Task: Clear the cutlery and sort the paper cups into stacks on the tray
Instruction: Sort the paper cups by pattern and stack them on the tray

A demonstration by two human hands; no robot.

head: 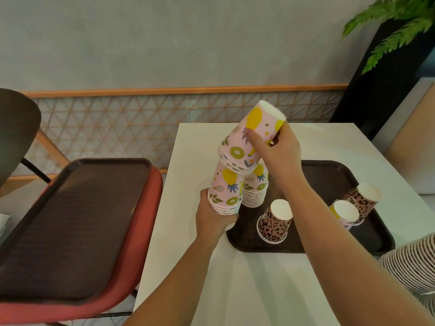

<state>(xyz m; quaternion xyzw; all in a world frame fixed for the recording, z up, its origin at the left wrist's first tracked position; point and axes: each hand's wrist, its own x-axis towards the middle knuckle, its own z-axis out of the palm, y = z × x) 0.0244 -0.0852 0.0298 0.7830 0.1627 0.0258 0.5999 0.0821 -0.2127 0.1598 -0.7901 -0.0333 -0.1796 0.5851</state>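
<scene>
My left hand [213, 216] grips the bottom of a short upside-down stack of pink fruit-print cups [227, 189] at the left edge of the brown tray [329, 175]. My right hand [276, 149] holds a second pink fruit-print stack [250, 137], tilted, with its rims over the top of the first. Behind them a taller pink stack [255, 191] stands on the tray. A leopard-print stack [275, 221] stands mid-tray. At the tray's right sit a pink cup [343, 214] and a leopard-print cup [363, 198]. No cutlery is in view.
The tray lies on a white table [247, 278]. A second brown tray [70, 222] rests on a red chair seat [141, 243] to the left. A long lying stack of cups [409, 262] pokes in at the right edge. A plant [395, 27] stands at the far right.
</scene>
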